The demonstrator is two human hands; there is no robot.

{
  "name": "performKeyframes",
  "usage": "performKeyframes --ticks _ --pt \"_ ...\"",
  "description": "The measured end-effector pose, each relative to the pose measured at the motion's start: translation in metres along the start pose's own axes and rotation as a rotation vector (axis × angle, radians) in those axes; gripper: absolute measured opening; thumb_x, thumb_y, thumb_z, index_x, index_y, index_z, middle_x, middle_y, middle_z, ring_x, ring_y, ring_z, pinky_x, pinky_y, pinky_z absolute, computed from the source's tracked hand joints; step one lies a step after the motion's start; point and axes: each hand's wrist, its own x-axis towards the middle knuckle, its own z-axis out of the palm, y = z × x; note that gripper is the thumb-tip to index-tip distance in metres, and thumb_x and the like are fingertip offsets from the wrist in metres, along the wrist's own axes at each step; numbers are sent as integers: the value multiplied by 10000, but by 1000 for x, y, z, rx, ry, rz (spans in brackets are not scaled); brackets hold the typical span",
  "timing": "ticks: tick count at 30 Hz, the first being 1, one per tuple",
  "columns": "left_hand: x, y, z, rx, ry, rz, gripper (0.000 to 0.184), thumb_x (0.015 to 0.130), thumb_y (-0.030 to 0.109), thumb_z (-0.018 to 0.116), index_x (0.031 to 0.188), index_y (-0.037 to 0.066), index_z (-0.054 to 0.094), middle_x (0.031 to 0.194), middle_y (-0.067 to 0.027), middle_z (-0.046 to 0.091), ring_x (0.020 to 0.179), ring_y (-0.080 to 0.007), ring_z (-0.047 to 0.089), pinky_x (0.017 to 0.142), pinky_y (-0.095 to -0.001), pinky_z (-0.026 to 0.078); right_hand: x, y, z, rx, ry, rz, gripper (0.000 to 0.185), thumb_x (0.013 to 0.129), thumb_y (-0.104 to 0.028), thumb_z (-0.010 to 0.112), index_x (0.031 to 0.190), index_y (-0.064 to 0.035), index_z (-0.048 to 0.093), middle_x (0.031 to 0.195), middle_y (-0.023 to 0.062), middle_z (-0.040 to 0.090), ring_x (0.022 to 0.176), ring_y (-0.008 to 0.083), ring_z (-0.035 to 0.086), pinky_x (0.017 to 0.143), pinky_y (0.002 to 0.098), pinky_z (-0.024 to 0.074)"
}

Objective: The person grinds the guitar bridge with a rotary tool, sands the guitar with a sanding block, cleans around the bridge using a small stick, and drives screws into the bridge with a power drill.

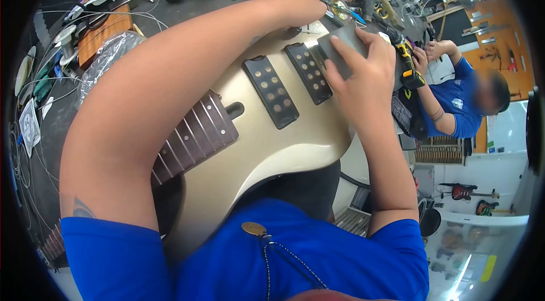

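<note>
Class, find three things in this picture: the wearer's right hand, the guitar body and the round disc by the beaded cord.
Right hand (pixel 369 77): head view, back of the hand.
Guitar body (pixel 258 143): head view, bare gold top.
Round disc (pixel 254 228): head view, flat face.

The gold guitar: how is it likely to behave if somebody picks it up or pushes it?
The gold guitar would probably stay stiff, as its body looks like one solid piece. It may feel rather heavy, since that body is broad and carries two black pickups. Its shiny, smooth-looking finish could be somewhat slippery to grip.
</note>
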Motion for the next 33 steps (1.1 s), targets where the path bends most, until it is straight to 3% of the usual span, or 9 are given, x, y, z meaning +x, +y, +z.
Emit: performKeyframes --ticks 10,15,19,22,27,31,33 --pt "1 0 -2 23 3 -34 452 880 172 693 1287 -25 689 1302 -243 693 1248 -409 677 1084 -467 538 2 0 -4 -15 -33 -10 390 797 -178 889 1184 -140 855 1304 176 667 1143 389 603 983 471 541" --pt "2 -2 -2 -62 24 -47 407 893 132 652 1266 -25 696 1298 -248 690 1248 -409 675 1087 -459 530 27 0 15 18 -6 26 375 838 -203 856 1207 -133 855 1306 189 679 1217 398 600 1050 467 523" --pt "3 -7 -1 -77 69 -48 395 895 123 641 1255 -30 694 1306 -252 683 1243 -414 668 1093 -458 525 27 12 -4 -47 45 138 373 852 -222 856 1217 -147 862 1336 182 680 1231 383 609 1038 470 533" --pt "2 -4 -1 -54 44 -58 399 896 119 635 1261 -33 693 1303 -250 679 1239 -414 667 1091 -460 525 15 -2 -20 11 -32 107 373 845 -221 860 1210 -145 864 1328 182 679 1211 378 614 1029 471 538" --pt "0 2 -7 -87 4 -112 428 887 116 637 1281 -42 690 1296 -254 677 1238 -412 672 1092 -464 526 18 -4 13 18 17 44 371 826 -219 870 1187 -133 857 1301 173 677 1174 380 614 1002 461 543" --pt "2 4 -9 -194 -45 -166 442 879 126 642 1285 -44 688 1291 -254 678 1227 -412 677 1089 -467 528 18 -4 -2 4 10 61 357 828 -209 864 1177 -129 858 1297 175 674 1182 381 610 1008 464 540" --pt "2 -2 -6 -76 14 -105 439 880 123 640 1284 -45 686 1287 -257 678 1226 -411 676 1087 -468 530 12 -6 -9 12 -27 71 349 831 -210 859 1170 -126 858 1296 176 675 1186 383 608 1010 466 539"
